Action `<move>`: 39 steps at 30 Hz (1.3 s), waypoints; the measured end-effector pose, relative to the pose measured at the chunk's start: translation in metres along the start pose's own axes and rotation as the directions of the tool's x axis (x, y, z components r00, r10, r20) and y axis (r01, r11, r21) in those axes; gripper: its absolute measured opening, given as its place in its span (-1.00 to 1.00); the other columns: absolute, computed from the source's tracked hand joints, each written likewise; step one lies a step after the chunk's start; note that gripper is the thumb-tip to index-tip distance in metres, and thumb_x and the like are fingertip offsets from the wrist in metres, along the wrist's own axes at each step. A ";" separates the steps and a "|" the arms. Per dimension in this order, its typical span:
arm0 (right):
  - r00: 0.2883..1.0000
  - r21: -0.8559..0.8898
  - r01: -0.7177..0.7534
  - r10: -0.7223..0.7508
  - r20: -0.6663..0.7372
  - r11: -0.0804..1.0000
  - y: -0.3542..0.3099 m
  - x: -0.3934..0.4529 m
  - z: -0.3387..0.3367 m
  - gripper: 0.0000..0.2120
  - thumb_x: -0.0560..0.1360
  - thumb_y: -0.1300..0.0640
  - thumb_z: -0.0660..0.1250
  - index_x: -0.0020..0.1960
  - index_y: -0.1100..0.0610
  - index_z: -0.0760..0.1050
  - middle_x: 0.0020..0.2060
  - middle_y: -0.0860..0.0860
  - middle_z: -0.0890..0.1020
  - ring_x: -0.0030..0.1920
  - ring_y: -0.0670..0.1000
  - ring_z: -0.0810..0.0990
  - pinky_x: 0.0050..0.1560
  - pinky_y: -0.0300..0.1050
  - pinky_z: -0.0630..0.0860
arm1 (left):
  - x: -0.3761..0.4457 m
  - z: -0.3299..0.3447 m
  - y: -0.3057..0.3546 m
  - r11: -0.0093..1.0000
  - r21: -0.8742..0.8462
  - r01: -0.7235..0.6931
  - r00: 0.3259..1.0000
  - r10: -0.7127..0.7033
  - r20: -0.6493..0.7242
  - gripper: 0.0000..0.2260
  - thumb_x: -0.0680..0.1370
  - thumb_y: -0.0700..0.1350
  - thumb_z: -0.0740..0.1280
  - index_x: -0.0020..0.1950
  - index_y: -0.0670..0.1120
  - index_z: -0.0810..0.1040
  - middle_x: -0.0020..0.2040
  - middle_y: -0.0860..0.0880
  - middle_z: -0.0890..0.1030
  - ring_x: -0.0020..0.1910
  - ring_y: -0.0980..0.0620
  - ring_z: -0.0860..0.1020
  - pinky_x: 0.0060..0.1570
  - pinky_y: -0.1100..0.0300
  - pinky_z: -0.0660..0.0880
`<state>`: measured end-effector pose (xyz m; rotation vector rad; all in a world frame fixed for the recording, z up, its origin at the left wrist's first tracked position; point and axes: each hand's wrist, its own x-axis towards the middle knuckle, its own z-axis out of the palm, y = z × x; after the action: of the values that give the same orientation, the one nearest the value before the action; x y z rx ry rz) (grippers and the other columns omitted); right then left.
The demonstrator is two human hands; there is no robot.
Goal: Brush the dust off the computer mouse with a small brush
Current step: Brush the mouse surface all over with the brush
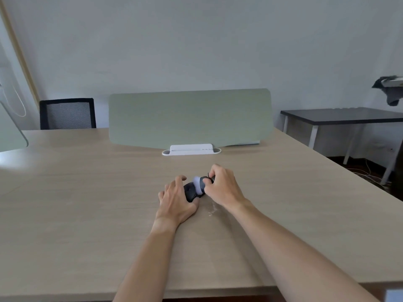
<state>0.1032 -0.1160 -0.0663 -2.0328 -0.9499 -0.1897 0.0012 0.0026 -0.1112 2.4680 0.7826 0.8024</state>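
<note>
A black computer mouse [190,191] lies on the light wooden desk [87,203], a little right of centre. My left hand [177,200] grips it from the left side, fingers curled over its top and thumb at its near end. My right hand [221,187] is closed around a small dark brush [201,184]. The brush's pale, blurred bristle head rests against the mouse's right side. A thin scatter of white dust [212,209] lies on the desk just in front of the mouse.
A green privacy screen [189,118] in a white foot [191,149] stands across the desk behind the hands. A black mesh chair [67,114] is at the back left. A dark table [342,115] with white legs stands to the right.
</note>
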 end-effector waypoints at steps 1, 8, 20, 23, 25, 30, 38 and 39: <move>1.000 -0.045 0.009 -0.010 -0.020 0.999 0.000 0.001 -0.003 -0.88 0.44 0.18 0.29 -0.20 0.18 0.37 -0.29 0.07 0.53 -0.24 0.18 0.51 -0.30 0.01 0.46 | 0.000 0.000 0.001 1.000 0.009 -0.006 1.000 0.006 0.001 -0.39 0.33 0.22 0.33 0.32 0.08 0.28 0.13 0.04 0.52 0.24 -0.05 0.42 0.20 0.01 0.26; 0.992 0.058 0.123 -0.123 0.000 0.991 -0.009 -0.003 -0.001 -0.89 0.39 0.15 0.28 -0.25 0.15 0.37 -0.40 -0.05 0.47 -0.31 0.10 0.48 -0.32 -0.01 0.44 | 0.001 0.000 0.002 0.995 0.099 -0.028 0.999 0.025 0.024 -0.66 0.33 0.30 0.28 -0.03 0.14 0.39 -0.06 0.05 0.42 0.06 -0.05 0.41 0.12 0.01 0.32; 0.999 -0.012 0.011 -0.011 -0.036 1.000 -0.002 0.002 -0.005 -0.87 0.46 0.18 0.25 -0.23 0.13 0.31 -0.31 0.06 0.50 -0.29 0.12 0.45 -0.33 -0.02 0.38 | 0.002 0.005 -0.002 0.999 0.054 0.006 1.000 -0.005 -0.019 -0.37 0.35 0.21 0.34 0.37 0.04 0.32 0.22 0.03 0.49 0.29 -0.07 0.39 0.26 0.01 0.25; 0.999 0.112 0.037 -0.035 -0.022 0.993 -0.006 -0.001 -0.002 -0.84 0.44 0.18 0.28 -0.27 0.10 0.33 -0.40 -0.05 0.45 -0.36 -0.01 0.40 -0.37 -0.08 0.35 | 0.002 0.005 -0.001 0.999 0.043 0.010 1.000 -0.009 -0.022 -0.38 0.33 0.25 0.34 0.31 0.02 0.36 0.17 0.05 0.50 0.25 -0.08 0.42 0.22 0.01 0.29; 0.998 0.125 0.037 -0.044 0.051 0.992 -0.008 -0.004 0.001 -0.82 0.43 0.17 0.31 -0.29 0.06 0.33 -0.38 -0.08 0.46 -0.35 -0.05 0.41 -0.35 -0.13 0.36 | 0.002 0.003 0.000 0.999 0.037 0.005 1.000 -0.005 -0.019 -0.38 0.30 0.28 0.33 0.26 0.01 0.37 0.14 0.06 0.50 0.22 -0.08 0.43 0.20 0.02 0.32; 0.997 0.039 -0.066 0.064 0.045 0.997 -0.003 -0.003 0.001 -0.85 0.46 0.17 0.29 -0.22 0.10 0.32 -0.24 0.06 0.52 -0.22 0.14 0.48 -0.25 -0.01 0.45 | 0.000 0.002 0.001 0.999 0.042 0.003 1.000 -0.001 -0.031 -0.38 0.32 0.25 0.38 0.28 0.00 0.35 0.18 0.05 0.50 0.24 -0.05 0.41 0.22 0.04 0.27; 0.999 0.142 -0.033 0.029 0.029 0.989 -0.006 0.002 -0.003 -0.87 0.44 0.20 0.30 -0.26 0.15 0.39 -0.37 -0.06 0.49 -0.35 -0.07 0.42 -0.38 -0.21 0.31 | 0.002 0.002 0.000 0.999 0.052 -0.002 1.000 0.003 -0.012 -0.49 0.31 0.20 0.35 0.17 0.00 0.38 0.09 0.05 0.50 0.19 -0.06 0.42 0.18 0.04 0.29; 0.997 0.148 -0.044 0.034 0.070 0.988 -0.005 0.001 -0.001 -0.88 0.44 0.20 0.31 -0.25 0.17 0.42 -0.35 -0.06 0.50 -0.33 -0.06 0.44 -0.38 -0.24 0.32 | 0.002 0.002 0.000 0.999 0.054 -0.006 1.000 0.006 -0.008 -0.51 0.31 0.19 0.34 0.15 -0.01 0.39 0.08 0.05 0.50 0.18 -0.06 0.43 0.17 0.04 0.30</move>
<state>0.1007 -0.1139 -0.0619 -1.9278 -0.9370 -0.0281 0.0036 0.0037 -0.1119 2.5172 0.8103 0.8041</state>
